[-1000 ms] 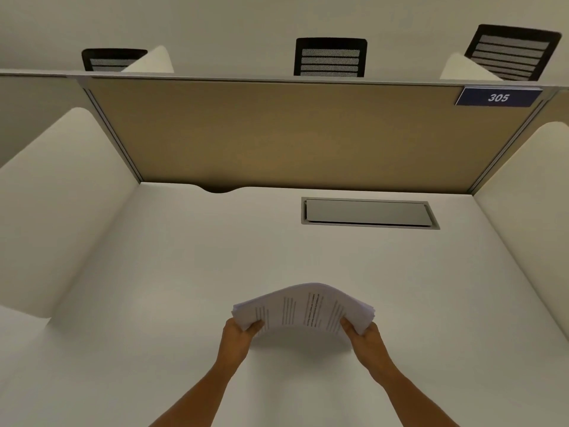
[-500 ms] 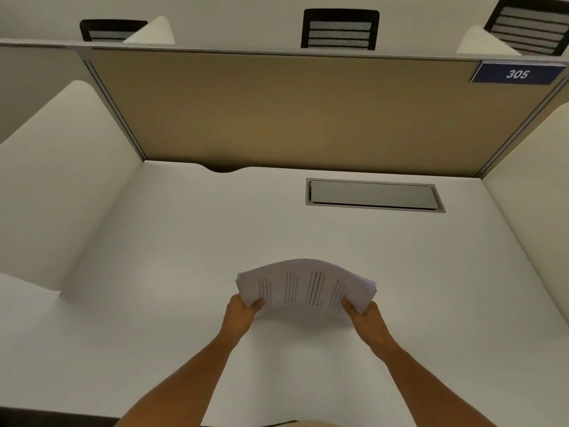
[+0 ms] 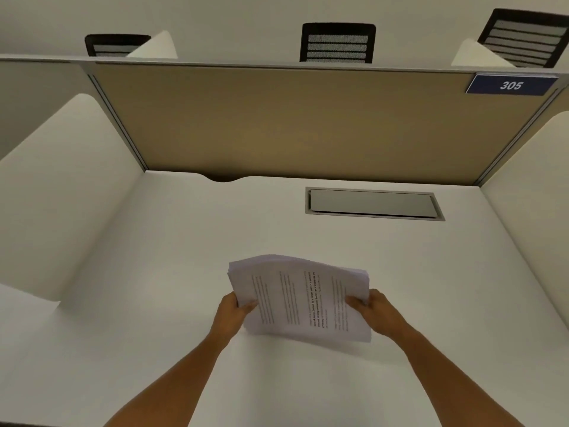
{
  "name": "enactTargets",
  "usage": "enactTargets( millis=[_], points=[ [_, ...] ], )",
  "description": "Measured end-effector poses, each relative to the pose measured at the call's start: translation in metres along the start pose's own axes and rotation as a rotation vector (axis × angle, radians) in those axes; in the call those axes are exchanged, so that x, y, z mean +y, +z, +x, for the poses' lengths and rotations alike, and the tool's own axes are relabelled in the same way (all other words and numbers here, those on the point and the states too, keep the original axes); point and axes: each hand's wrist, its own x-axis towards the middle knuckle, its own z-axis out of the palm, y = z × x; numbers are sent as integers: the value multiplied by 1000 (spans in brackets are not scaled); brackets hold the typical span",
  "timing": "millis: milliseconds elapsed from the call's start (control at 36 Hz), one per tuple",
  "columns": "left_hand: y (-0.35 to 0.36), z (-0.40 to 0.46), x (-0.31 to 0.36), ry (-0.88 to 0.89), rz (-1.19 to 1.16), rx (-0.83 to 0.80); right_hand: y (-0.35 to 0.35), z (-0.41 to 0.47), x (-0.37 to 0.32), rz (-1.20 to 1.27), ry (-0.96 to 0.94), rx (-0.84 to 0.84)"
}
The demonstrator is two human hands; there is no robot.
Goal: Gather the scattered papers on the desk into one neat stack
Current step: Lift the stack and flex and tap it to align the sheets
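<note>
A stack of printed white papers (image 3: pixel 300 298) is held in both hands over the middle of the white desk (image 3: pixel 154 272). My left hand (image 3: pixel 232 314) grips its left edge, thumb on top. My right hand (image 3: pixel 374 312) grips its right edge the same way. The stack tilts toward me, printed face up, with its lower edge close to the desk surface; I cannot tell whether it touches. The sheets' edges are roughly lined up, and no loose paper lies elsewhere on the desk.
A grey cable-tray lid (image 3: pixel 372 203) is set into the desk at the back right. A tan partition (image 3: pixel 292 124) closes the back, with white side dividers (image 3: pixel 58 192) left and right. Black chairs (image 3: pixel 337 43) stand beyond.
The stack was arched flat between my hands; it now stands steeper, with its printed face turned toward me and its lower edge nearer the desk. Both hands keep their grip.
</note>
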Motion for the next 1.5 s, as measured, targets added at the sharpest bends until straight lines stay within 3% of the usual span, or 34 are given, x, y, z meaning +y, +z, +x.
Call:
enactTargets(
  millis=[111, 194, 306, 417, 500, 611, 889, 1111, 1500],
  points=[
    [-8, 6, 25, 70, -40, 150, -25, 4, -22, -157, -73, -46],
    [-9, 6, 55, 315, 154, 222, -39, 5, -40, -301, -109, -101],
    [-1, 4, 101, 555, 421, -123, -52, 6, -67, -461, -153, -184],
    [20, 1, 129, 523, 403, -414, -62, 6, -96, -596, -175, -230],
    [35, -2, 135, 499, 380, -452, -67, 6, -114, -670, -205, -227],
    [47, -6, 132, 456, 250, -377, -72, 5, -127, -688, -233, -195],
    [47, -11, 113, 219, -56, -164, -99, -12, -107, -162, -273, -298],
    [51, -12, 90, 110, -256, -59, -66, -22, -56, 414, -224, -191],
    [56, -16, 86, 164, -251, -8, -11, -25, -48, 555, -161, 26]
  ],
)
